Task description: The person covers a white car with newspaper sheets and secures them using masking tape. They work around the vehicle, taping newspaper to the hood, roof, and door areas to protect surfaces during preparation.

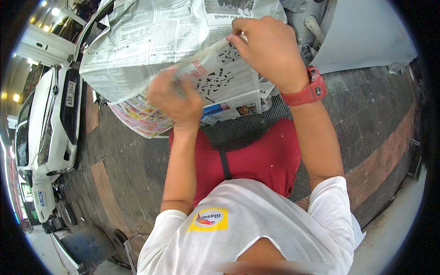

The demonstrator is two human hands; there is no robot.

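Newspaper sheets (156, 46) cover a large form in front of me. My right hand (268, 48) pinches the upper edge of a newspaper page with a crossword grid (238, 85) between thumb and finger. A red watch (311, 89) is on that wrist. My left hand (176, 98) is over the left part of the same page, smeared by motion, so its fingers cannot be made out. Beneath it, a colourful printed sheet (137, 117) hangs at the lower left edge of the paper. What the newspapers cover is hidden.
A grey panel (366, 36) stands at the upper right, beside a grey metal part with a pipe-like piece (314, 30). White vehicles (50, 119) are parked at the left. Dark textured matting (362, 110) and reddish strips (107, 192) lie on the floor around me.
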